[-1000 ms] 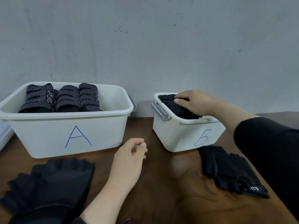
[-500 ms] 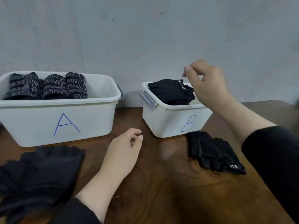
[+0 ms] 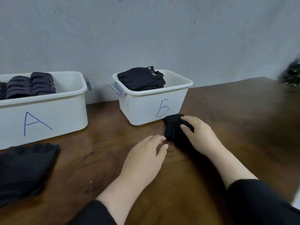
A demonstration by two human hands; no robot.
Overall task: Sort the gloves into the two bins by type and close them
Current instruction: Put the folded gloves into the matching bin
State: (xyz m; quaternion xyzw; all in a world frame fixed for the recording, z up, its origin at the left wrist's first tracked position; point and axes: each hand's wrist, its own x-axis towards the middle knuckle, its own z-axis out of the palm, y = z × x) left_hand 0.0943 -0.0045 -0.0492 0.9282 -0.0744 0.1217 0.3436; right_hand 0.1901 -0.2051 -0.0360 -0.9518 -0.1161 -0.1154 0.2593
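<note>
Black glove point(image 3: 174, 129) lies crumpled under right hand point(image 3: 200, 135).

Bin A point(image 3: 48, 111) cut off left, blurred dark object point(image 3: 290, 75) — unidentifiable

two white bins point(image 3: 155, 101), three patterned gloves point(image 3: 30, 86) in the one marked a, two hands point(image 3: 146, 159), and two heaps of plain black gloves point(image 3: 24, 166) on the table.

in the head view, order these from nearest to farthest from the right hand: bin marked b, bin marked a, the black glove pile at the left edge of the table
From the right hand, which rests on a black glove:
1. Bin marked B, just behind the hand, right of centre.
2. Bin marked A, far to the left, against the wall.
3. Black glove pile, at the table's left edge, in front of bin A.
</note>
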